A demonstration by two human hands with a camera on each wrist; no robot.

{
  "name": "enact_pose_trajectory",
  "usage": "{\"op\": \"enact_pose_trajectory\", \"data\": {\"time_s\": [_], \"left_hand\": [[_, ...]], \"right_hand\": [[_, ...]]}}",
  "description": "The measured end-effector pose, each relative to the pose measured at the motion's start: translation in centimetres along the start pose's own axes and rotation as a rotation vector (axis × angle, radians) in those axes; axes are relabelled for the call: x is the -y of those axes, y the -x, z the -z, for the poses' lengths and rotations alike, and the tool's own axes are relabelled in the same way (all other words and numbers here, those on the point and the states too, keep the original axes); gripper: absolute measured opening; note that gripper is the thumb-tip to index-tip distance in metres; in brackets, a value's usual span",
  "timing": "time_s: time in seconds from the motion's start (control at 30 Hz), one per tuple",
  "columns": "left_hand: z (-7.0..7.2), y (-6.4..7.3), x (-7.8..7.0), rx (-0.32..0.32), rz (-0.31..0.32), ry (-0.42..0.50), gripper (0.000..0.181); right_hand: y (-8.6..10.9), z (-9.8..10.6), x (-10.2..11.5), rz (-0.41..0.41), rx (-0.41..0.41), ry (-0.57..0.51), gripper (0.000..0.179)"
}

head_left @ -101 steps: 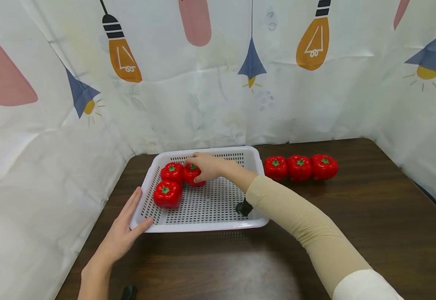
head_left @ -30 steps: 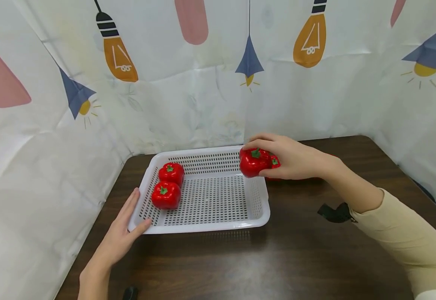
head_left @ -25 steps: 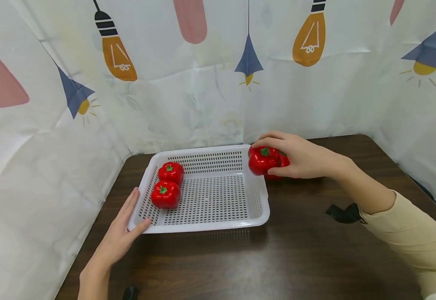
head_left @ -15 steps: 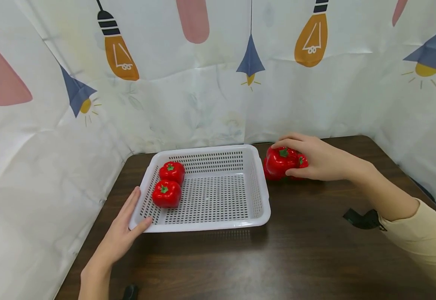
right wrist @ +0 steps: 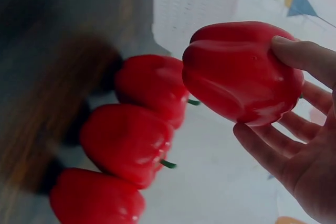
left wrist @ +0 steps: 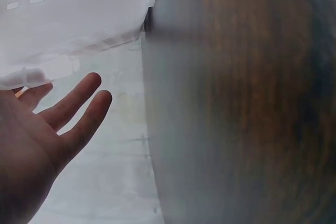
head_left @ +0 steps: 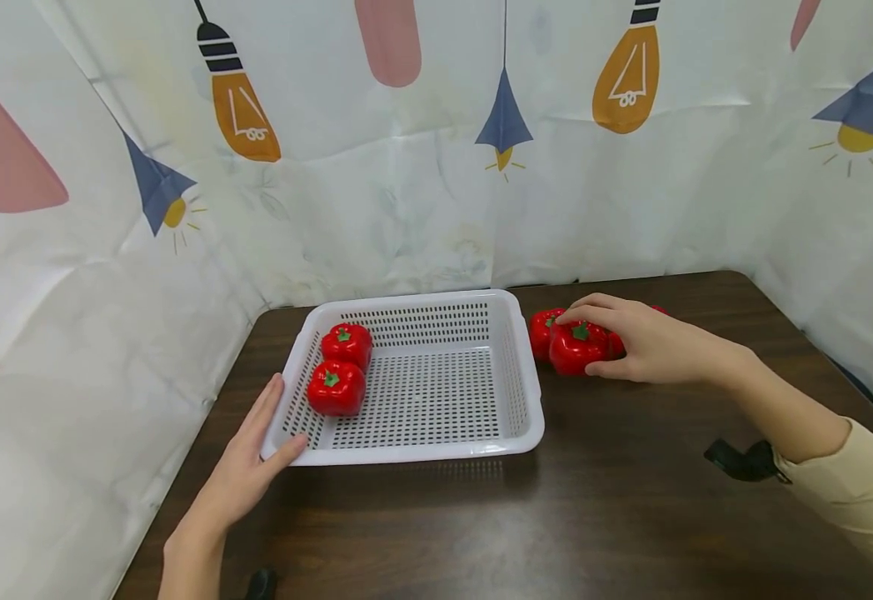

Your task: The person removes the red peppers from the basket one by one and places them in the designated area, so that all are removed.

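My right hand (head_left: 661,343) pinches a glossy red bell pepper (head_left: 577,350) with a green stem, thumb on one side and fingers on the other. It is to the right of the white basket (head_left: 406,455), in front of a row of three red peppers, whose left one (head_left: 540,335) partly shows in the head view. The right wrist view shows the row's middle pepper (right wrist: 123,142) below the held one. Two red peppers, a front one (head_left: 336,388) and a back one (head_left: 348,343), sit at the basket's left end. My left hand (head_left: 237,471) rests on the basket's left front corner, fingers extended.
A dark wood table (head_left: 444,533) carries everything. Behind and to the left hangs a white curtain (head_left: 376,208) printed with lamps. A small black object (head_left: 261,585) shows at the bottom edge, and a black strap (head_left: 740,460) hangs at the right sleeve.
My right hand has taken a third pepper out of the basket and carried it right over the rim, then lower and toward the front of the row. The left hand has stayed put.
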State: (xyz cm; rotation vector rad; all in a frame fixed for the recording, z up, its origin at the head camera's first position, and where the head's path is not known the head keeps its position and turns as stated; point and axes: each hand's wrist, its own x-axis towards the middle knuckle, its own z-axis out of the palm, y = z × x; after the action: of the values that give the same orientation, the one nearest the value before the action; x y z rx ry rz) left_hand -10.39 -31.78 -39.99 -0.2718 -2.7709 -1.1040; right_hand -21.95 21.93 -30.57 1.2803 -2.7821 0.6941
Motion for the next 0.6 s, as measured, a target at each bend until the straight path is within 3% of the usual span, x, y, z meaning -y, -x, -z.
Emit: {"op": "enact_pose_trajectory", "data": {"time_s": [0.6], "left_hand": [[0.7,-0.1,-0.3,0.035,-0.024,-0.107,0.093]], "right_hand": [[0.3,-3.7,-1.2,-0.047,0.118,0.001,0.061]]}}
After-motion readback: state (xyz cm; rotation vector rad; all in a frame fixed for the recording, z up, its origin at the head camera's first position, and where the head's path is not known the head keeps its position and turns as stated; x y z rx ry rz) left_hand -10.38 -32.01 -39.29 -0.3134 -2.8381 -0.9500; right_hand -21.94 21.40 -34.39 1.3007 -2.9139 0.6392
